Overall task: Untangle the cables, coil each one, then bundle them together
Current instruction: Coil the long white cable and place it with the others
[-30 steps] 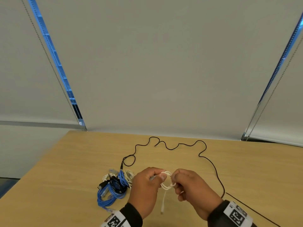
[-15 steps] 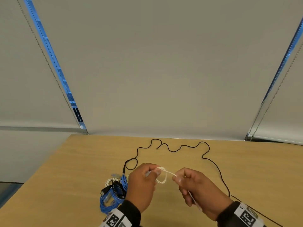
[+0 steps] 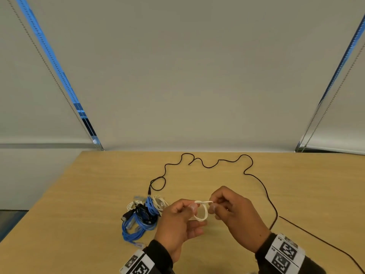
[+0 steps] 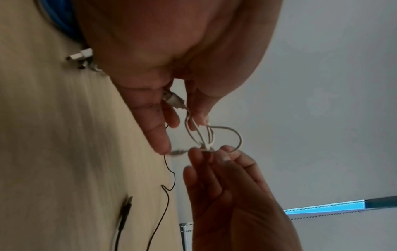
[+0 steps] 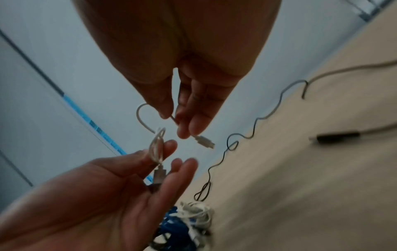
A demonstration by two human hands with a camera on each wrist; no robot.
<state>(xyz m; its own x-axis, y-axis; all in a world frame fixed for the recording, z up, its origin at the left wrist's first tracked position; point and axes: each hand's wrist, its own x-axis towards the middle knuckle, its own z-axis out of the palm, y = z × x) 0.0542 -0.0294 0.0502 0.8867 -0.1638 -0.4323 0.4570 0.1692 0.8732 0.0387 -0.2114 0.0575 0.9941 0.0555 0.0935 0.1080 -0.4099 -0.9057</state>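
Observation:
A short white cable [image 3: 201, 211] is held above the table in small loops between both hands. My left hand [image 3: 190, 207] pinches the loops between thumb and forefinger, with the USB plug [image 4: 171, 98] tucked against its fingers. My right hand [image 3: 212, 208] pinches the cable's other end close by, and the small plug [image 5: 205, 141] sticks out past its fingertips. A tangled pile of blue, black and white cables [image 3: 142, 216] lies on the table just left of my left hand. A long thin black cable [image 3: 217, 161] snakes across the far side.
The wooden table [image 3: 79, 214] ends at its far edge against grey window blinds [image 3: 187, 76]. The black cable runs on past my right wrist to the table's right front [image 3: 316, 237]. A black plug [image 5: 337, 135] lies on the table to the right.
Half a second ago my right hand was drawn off to the right with a straight run of white cable. It has come back to my left hand, and the cable now hangs in a loop there.

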